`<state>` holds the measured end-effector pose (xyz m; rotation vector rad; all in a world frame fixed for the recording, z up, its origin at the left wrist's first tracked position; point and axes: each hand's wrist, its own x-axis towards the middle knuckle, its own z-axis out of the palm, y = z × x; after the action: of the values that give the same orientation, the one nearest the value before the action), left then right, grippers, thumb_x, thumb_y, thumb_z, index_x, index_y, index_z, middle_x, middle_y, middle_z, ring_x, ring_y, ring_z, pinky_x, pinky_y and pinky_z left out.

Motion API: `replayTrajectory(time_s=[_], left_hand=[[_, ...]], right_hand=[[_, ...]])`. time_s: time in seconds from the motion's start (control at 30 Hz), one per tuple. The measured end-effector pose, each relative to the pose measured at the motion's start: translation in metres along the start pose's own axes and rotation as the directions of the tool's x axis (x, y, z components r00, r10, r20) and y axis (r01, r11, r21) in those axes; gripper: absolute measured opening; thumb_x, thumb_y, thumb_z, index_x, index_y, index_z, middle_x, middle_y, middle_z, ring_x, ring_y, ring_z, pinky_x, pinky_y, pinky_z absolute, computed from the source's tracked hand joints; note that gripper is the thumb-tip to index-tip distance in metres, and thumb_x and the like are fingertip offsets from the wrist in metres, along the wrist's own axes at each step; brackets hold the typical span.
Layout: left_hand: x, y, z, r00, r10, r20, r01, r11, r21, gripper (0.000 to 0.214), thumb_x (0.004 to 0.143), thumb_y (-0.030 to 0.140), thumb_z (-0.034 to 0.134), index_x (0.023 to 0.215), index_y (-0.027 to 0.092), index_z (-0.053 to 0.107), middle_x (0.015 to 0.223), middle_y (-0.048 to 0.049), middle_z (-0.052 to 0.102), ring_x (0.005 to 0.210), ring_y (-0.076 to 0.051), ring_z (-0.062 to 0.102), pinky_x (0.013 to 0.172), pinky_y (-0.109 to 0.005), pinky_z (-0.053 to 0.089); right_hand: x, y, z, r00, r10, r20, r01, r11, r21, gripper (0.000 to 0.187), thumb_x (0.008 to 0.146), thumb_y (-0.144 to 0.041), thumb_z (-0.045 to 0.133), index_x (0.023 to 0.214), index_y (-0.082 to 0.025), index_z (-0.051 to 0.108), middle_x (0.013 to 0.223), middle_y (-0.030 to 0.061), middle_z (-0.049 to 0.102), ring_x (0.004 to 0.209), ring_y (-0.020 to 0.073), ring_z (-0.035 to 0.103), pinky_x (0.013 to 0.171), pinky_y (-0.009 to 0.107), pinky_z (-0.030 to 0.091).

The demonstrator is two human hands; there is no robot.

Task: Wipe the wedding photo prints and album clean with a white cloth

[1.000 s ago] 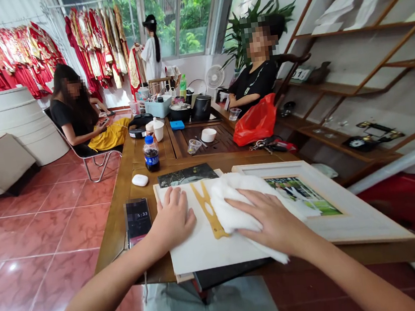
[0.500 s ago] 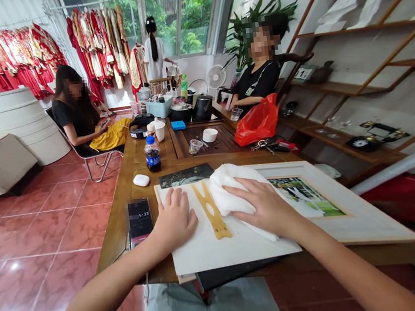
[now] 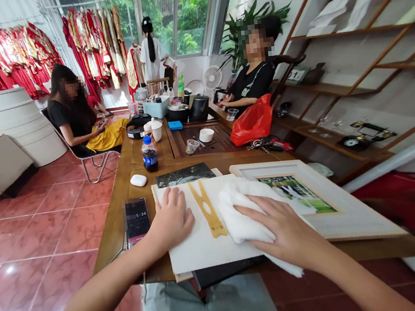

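Observation:
A white board (image 3: 198,244) lies at the near edge of the wooden table (image 3: 118,210). My left hand (image 3: 172,220) rests flat on the board's left part, fingers stretched out. My right hand (image 3: 283,229) presses a crumpled white cloth (image 3: 238,212) onto the board's right part, fingers spread over the cloth. Between my hands a yellow forked tool (image 3: 208,210) lies on the board. A pale wooden picture frame (image 3: 349,214) with a photo sits just right of the cloth.
A phone (image 3: 137,219) and a white earbud case (image 3: 138,180) lie left of the board. Farther back stand a cola bottle (image 3: 149,154), cups, a kettle and a red plastic bag (image 3: 253,121). Two people sit at the table; a third stands by the window.
My right hand slid the cloth back toward me and to the right over the board. My left hand stayed put. The phone clock changed from 5:33 to 5:34.

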<state>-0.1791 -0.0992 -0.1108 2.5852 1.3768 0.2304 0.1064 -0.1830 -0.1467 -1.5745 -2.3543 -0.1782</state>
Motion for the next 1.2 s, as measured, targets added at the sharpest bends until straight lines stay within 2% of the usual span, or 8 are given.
replayTrajectory(time_s=[0.1,0.2,0.33,0.5,0.7,0.83,1.0,1.2], left_hand=[[0.0,0.0,-0.002,1.0,-0.006,0.015,0.006,1.0,-0.006,0.048,0.101,0.031,0.036,0.144,0.01,0.039,0.157,-0.0201,0.034,0.15,-0.037,0.022,0.111,-0.062,0.038],[0.0,0.001,-0.003,1.0,-0.012,0.027,0.012,1.0,-0.013,0.048,0.101,0.031,0.036,0.144,0.009,0.039,0.157,-0.02,0.035,0.15,-0.037,0.022,0.112,-0.061,0.037],[-0.001,0.002,-0.003,1.0,-0.02,0.02,0.02,1.0,-0.016,0.048,0.101,0.031,0.036,0.144,0.01,0.039,0.157,-0.0208,0.034,0.15,-0.037,0.022,0.111,-0.062,0.037],[-0.002,0.003,-0.002,1.0,-0.019,0.015,0.019,1.0,-0.014,0.048,0.1,0.03,0.036,0.144,0.011,0.039,0.156,-0.0206,0.035,0.149,-0.037,0.023,0.11,-0.062,0.038],[-0.002,0.003,-0.003,1.0,-0.016,0.014,0.016,1.0,-0.021,0.047,0.1,0.03,0.036,0.143,0.01,0.039,0.156,-0.0201,0.035,0.149,-0.036,0.023,0.111,-0.06,0.038],[-0.001,0.002,0.0,1.0,-0.013,0.001,0.013,1.0,-0.013,0.047,0.1,0.031,0.036,0.144,0.013,0.039,0.157,-0.0196,0.035,0.15,-0.036,0.023,0.111,-0.06,0.037],[-0.001,0.002,0.001,1.0,-0.011,-0.008,0.011,1.0,-0.011,0.047,0.1,0.03,0.037,0.143,0.013,0.039,0.156,-0.0206,0.035,0.149,-0.037,0.023,0.11,-0.062,0.037],[-0.002,0.004,-0.001,1.0,-0.019,-0.001,0.019,1.0,-0.003,0.046,0.1,0.029,0.038,0.143,0.012,0.04,0.157,-0.0202,0.035,0.15,-0.037,0.023,0.11,-0.061,0.038]], right_hand=[[0.032,0.008,0.004,0.998,0.037,0.041,-0.038,0.999,0.013,0.06,0.087,-0.052,0.059,0.142,-0.03,0.056,0.144,0.0156,0.053,0.129,0.0385,0.049,0.098,0.057,0.044],[0.062,0.015,0.008,0.997,0.074,0.024,-0.075,0.997,0.016,0.058,0.089,-0.054,0.056,0.142,-0.028,0.057,0.144,0.0161,0.052,0.128,0.0372,0.05,0.098,0.055,0.044],[0.08,0.017,0.012,0.995,0.1,0.004,-0.1,0.995,0.011,0.058,0.091,-0.056,0.053,0.142,-0.027,0.057,0.143,0.0164,0.054,0.126,0.0382,0.051,0.096,0.056,0.044],[0.061,0.01,0.009,0.998,0.06,-0.011,-0.06,0.998,0.022,0.057,0.09,-0.054,0.055,0.14,-0.027,0.059,0.143,0.0162,0.054,0.128,0.0377,0.051,0.1,0.056,0.042],[0.004,-0.004,0.001,0.995,-0.079,-0.059,0.081,0.996,0.036,0.059,0.086,-0.051,0.061,0.14,-0.027,0.059,0.144,0.0166,0.053,0.126,0.0384,0.051,0.098,0.056,0.042],[-0.023,-0.014,-0.005,0.992,-0.103,-0.071,0.106,0.994,0.039,0.062,0.082,-0.046,0.064,0.141,-0.028,0.058,0.145,0.016,0.052,0.126,0.0394,0.051,0.097,0.056,0.042],[-0.021,-0.028,-0.008,0.994,-0.049,-0.098,0.053,0.998,0.037,0.058,0.086,-0.046,0.059,0.141,-0.029,0.057,0.145,0.016,0.052,0.125,0.0392,0.051,0.095,0.056,0.042],[-0.008,-0.058,-0.008,0.985,-0.13,-0.114,0.137,0.989,0.051,0.062,0.081,-0.044,0.063,0.14,-0.027,0.055,0.145,0.0186,0.051,0.128,0.0394,0.049,0.098,0.058,0.037]])
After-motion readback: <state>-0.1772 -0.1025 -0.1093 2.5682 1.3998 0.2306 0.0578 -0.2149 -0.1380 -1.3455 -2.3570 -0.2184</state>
